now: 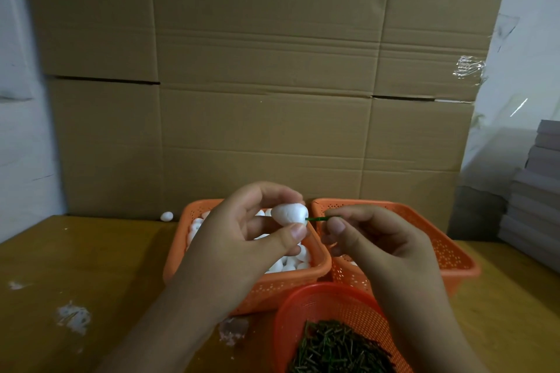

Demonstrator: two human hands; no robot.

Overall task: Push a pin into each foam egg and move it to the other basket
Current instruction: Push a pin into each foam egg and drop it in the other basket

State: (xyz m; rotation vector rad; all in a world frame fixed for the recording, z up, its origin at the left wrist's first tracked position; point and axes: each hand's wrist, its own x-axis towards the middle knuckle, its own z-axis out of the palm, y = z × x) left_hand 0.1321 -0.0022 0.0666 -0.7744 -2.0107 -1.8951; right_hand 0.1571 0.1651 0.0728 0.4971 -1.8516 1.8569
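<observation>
At the frame's centre a foam egg point(289, 214) is pinched by the left hand point(242, 239) while a green pin point(316, 219) — gripped by the right hand point(372, 239) — is best driven straight in, steadily.

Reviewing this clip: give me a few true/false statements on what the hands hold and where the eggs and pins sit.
1. The left hand holds a white foam egg. True.
2. The right hand pinches a green pin at the egg's end. True.
3. The pins lie in a blue tray. False: they fill a round red basket.
4. The left orange basket holds many foam eggs. True.
5. No egg lies outside the baskets. False: a stray egg sits on the table.
</observation>
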